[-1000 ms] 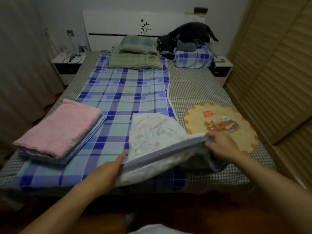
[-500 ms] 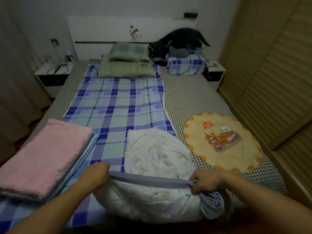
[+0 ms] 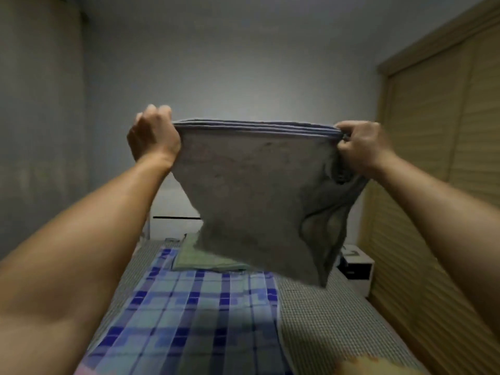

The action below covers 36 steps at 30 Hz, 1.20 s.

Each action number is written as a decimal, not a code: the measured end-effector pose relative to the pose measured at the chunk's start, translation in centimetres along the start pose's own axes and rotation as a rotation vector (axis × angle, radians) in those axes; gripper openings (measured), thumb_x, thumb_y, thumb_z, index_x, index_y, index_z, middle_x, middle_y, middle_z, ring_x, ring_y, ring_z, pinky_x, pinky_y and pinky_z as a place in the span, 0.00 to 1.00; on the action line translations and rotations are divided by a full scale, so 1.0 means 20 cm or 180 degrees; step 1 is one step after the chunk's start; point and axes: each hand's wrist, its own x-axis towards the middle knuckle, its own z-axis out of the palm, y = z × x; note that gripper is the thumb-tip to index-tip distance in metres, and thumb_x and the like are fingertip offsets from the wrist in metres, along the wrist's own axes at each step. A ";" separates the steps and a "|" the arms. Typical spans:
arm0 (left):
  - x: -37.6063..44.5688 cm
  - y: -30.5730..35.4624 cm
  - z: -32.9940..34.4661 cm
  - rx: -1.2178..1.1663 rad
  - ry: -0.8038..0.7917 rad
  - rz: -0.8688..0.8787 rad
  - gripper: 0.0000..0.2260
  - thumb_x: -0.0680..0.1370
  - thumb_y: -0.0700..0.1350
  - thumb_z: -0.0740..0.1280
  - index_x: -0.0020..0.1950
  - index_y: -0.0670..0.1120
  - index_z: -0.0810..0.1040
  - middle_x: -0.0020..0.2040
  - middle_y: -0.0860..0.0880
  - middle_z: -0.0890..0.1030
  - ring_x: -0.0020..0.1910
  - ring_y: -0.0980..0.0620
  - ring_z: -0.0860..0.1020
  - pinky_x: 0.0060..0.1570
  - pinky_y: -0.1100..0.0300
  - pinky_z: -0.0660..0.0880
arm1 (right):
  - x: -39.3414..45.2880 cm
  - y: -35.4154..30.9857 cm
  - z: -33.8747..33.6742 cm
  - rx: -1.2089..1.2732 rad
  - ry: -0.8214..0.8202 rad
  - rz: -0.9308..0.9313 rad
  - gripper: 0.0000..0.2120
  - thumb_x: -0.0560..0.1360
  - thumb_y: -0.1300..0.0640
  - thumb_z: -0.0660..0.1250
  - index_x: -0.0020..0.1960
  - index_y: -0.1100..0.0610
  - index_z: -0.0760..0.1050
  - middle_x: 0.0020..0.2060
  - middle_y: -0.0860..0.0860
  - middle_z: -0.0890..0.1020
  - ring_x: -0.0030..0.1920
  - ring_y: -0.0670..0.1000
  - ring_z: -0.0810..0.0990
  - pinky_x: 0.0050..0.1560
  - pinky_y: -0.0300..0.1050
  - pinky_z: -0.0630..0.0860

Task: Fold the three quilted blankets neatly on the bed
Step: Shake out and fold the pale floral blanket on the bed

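Head view shows the left hand [image 3: 153,136] and right hand [image 3: 361,147] gripping the quilted blanket [image 3: 259,196] by its bunched top edge, high above the bed [image 3: 319,315] (soft, limp, probably light; best held at corners).

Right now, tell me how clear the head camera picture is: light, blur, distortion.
Head view: dim, flat room light; the blanket held up by the left hand and right hand reads grey, backlit against the paler wall. Motion blur softens everything, worst at the frame's lower corners. Wide-angle distortion stretches the forearms and bows the wardrobe lines. No glare.
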 end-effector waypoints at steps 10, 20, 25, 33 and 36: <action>-1.18 -0.78 -0.18 0.0420 -0.1205 -0.0795 0.07 0.74 0.35 0.65 0.49 0.44 0.77 0.48 0.38 0.77 0.47 0.35 0.76 0.45 0.43 0.77 | -1.42 0.30 0.34 0.0647 -0.1366 0.0224 0.24 0.71 0.61 0.76 0.66 0.58 0.77 0.63 0.55 0.71 0.52 0.53 0.77 0.53 0.42 0.73; -3.23 -1.13 -0.69 0.0813 -0.3508 -0.3339 0.25 0.78 0.42 0.60 0.75 0.53 0.68 0.73 0.31 0.65 0.68 0.30 0.67 0.70 0.44 0.65 | -3.47 0.46 0.44 0.0270 -0.2109 0.3158 0.15 0.80 0.64 0.61 0.64 0.65 0.77 0.71 0.65 0.69 0.65 0.66 0.72 0.65 0.55 0.70; -3.74 -1.20 -0.82 0.0274 -0.4152 -0.3926 0.21 0.82 0.33 0.58 0.74 0.45 0.71 0.65 0.34 0.77 0.50 0.41 0.78 0.39 0.63 0.75 | -4.01 0.57 0.42 0.0846 -0.1747 0.5635 0.21 0.80 0.70 0.54 0.72 0.62 0.69 0.68 0.64 0.73 0.62 0.67 0.74 0.57 0.57 0.75; -3.80 -1.05 -0.85 -0.0388 -0.2663 -0.5033 0.21 0.79 0.29 0.59 0.69 0.44 0.76 0.60 0.38 0.79 0.51 0.41 0.80 0.53 0.50 0.78 | -4.24 0.42 0.44 0.1037 -0.2309 0.6808 0.16 0.81 0.54 0.62 0.68 0.55 0.71 0.64 0.54 0.73 0.66 0.58 0.71 0.60 0.59 0.75; -3.72 -0.94 -0.84 -0.1125 -0.1890 -0.5888 0.12 0.79 0.34 0.61 0.60 0.42 0.79 0.60 0.42 0.79 0.53 0.46 0.79 0.51 0.54 0.77 | -4.39 0.29 0.51 0.1334 -0.2459 0.7200 0.18 0.78 0.46 0.64 0.66 0.51 0.74 0.63 0.51 0.75 0.60 0.56 0.74 0.50 0.54 0.77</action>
